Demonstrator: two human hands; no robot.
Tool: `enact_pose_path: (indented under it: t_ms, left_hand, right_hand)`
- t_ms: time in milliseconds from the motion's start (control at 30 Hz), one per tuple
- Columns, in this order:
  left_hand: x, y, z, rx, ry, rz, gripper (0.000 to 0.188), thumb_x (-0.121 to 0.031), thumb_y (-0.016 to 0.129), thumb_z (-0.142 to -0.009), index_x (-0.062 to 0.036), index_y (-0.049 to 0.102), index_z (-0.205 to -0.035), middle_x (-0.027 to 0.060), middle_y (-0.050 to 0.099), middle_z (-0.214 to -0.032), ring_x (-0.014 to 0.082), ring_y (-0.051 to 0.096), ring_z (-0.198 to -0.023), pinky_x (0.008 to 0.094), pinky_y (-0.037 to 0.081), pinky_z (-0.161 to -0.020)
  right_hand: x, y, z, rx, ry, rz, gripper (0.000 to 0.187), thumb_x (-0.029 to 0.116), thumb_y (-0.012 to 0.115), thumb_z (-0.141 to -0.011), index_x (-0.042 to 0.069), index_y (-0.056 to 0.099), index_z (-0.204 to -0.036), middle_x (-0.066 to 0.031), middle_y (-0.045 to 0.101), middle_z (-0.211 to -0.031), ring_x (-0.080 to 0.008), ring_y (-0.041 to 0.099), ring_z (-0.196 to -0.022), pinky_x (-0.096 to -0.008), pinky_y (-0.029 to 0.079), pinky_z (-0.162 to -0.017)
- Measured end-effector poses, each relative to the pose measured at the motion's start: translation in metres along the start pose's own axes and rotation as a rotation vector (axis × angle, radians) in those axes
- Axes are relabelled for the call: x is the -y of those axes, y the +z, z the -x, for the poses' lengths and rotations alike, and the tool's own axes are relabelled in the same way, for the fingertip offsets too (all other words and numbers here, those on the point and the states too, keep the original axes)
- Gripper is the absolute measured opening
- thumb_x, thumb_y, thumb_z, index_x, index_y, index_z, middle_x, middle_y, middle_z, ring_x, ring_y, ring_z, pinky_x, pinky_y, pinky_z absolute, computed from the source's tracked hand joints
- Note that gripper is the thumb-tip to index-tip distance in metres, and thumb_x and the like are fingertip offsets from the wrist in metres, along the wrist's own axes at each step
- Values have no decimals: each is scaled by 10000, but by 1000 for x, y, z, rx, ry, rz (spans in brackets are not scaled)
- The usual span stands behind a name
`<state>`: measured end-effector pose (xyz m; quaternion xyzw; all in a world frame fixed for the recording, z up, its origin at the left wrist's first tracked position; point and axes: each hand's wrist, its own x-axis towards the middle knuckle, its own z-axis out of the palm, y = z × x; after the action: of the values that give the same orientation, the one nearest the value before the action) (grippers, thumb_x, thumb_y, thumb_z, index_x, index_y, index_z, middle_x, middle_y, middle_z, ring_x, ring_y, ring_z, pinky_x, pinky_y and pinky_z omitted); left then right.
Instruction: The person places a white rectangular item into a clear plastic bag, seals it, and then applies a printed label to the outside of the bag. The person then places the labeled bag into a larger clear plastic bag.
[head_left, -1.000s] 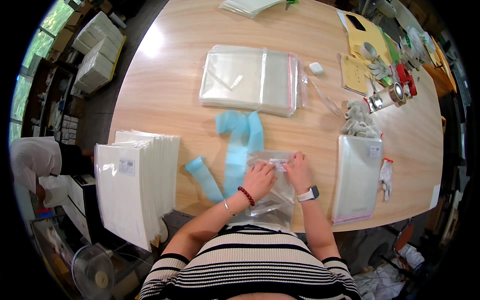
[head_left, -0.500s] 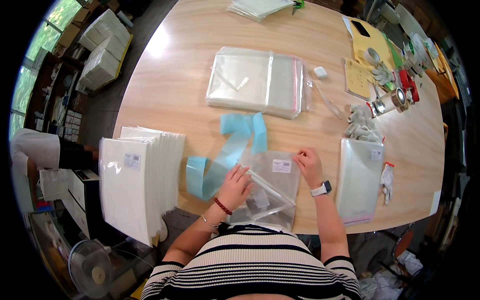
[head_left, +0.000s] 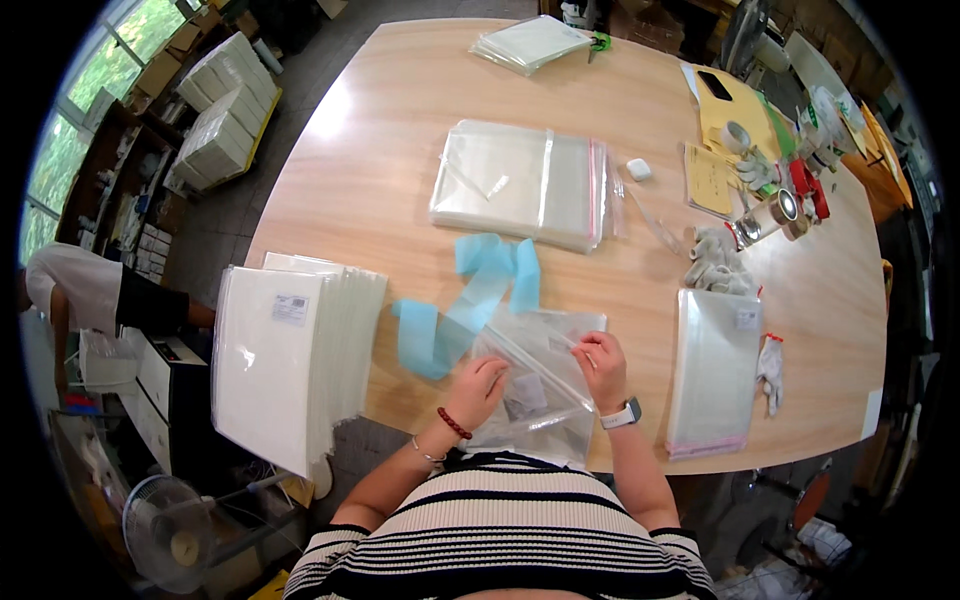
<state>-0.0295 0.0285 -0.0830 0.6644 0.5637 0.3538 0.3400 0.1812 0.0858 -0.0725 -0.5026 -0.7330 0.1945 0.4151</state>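
A clear plastic bag (head_left: 555, 428) lies in front of me at the table's near edge, its upper part folded over in a slanting band. A label shows through it near the middle. My left hand (head_left: 478, 393) closes its fingertips on the left side of the bag. On the bag's right side, my right hand (head_left: 601, 372) pinches the film beside another label, which is partly hidden. A curled light blue plastic strip (head_left: 468, 312) lies just beyond the bag and to its left.
A tall stack of white packed sheets (head_left: 268, 370) stands at left. Further off lies a pile of clear bags (head_left: 510, 190); another bag stack (head_left: 715, 370) is at right with work gloves (head_left: 718, 262), a glass bottle (head_left: 765, 220) and tape (head_left: 735, 137). A person (head_left: 80, 290) is far left.
My right hand has moved left and down, and the label near it has become partly covered. My left hand has drawn its fingers together. The view has shifted slightly.
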Motion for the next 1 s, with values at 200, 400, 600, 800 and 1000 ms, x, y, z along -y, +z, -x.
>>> enact_pose_path:
  t_ms: [200,400,600,800,1000]
  left_hand:
    - [-27,13,-36,-172,230,-276,218,-81,606,-652,-49,541,-858,83,518,-904,248,475,-850,322,407,-728]
    - [-6,23,-52,-91,463,-250,97,-81,626,-595,-82,569,-673,23,537,-758,200,492,-764,300,418,-665]
    - [-7,13,-36,-92,493,-291,69,-81,630,-609,-96,580,-655,4,560,-752,187,500,-718,295,424,-636]
    - [3,4,-15,-70,554,-296,81,-81,626,-614,-96,571,-672,-1,570,-761,188,506,-732,303,422,-623]
    - [13,0,8,-32,507,-341,61,-80,591,-641,-79,552,-688,36,554,-738,201,503,-709,316,412,-631]
  right_hand:
    - [7,-6,0,48,-163,111,175,159,663,-628,54,524,-611,-46,534,-710,-220,502,-651,-329,382,-569]
    - [0,-8,4,166,-120,78,189,183,657,-640,53,521,-634,-65,533,-736,-238,499,-686,-337,381,-609]
    - [0,-19,1,-330,10,-45,128,66,532,-732,10,510,-845,-132,514,-843,-251,497,-731,-332,402,-643]
    - [8,-40,36,163,105,-185,233,-4,502,-678,14,504,-910,-138,516,-904,-258,504,-821,-317,408,-751]
    - [-3,-23,84,480,-123,3,488,11,494,-602,8,423,-1084,-150,499,-1016,-329,460,-948,-384,355,-858]
